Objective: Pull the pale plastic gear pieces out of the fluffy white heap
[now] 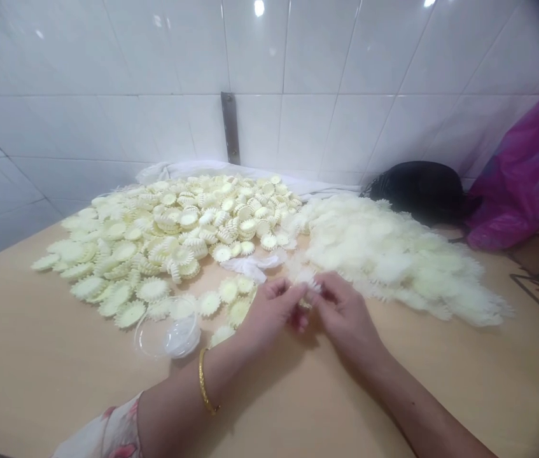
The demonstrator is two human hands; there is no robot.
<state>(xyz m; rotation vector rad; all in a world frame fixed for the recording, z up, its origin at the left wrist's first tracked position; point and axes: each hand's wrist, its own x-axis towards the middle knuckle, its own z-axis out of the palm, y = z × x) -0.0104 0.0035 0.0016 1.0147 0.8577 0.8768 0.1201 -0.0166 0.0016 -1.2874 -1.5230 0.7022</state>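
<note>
Between my two hands, above the wooden table [269,413], is a small pale piece with a toothed edge [314,287]. My left hand [279,305] pinches it from the left, and my right hand [340,308] grips its other side with closed fingers. Part of the piece is hidden by the fingertips. Left of my hands, a big heap of pale yellow pleated cups with toothed rims [193,219] spreads over the table. To the right lies a pile of thin, whitish translucent toothed pieces [388,254].
A clear plastic tub [182,337] with its round lid stands left of my left forearm. A crumpled white plastic bag [252,264] lies beyond my hands. At the back are a black rounded object [419,191] and a magenta bag [527,165], before a tiled wall [321,51].
</note>
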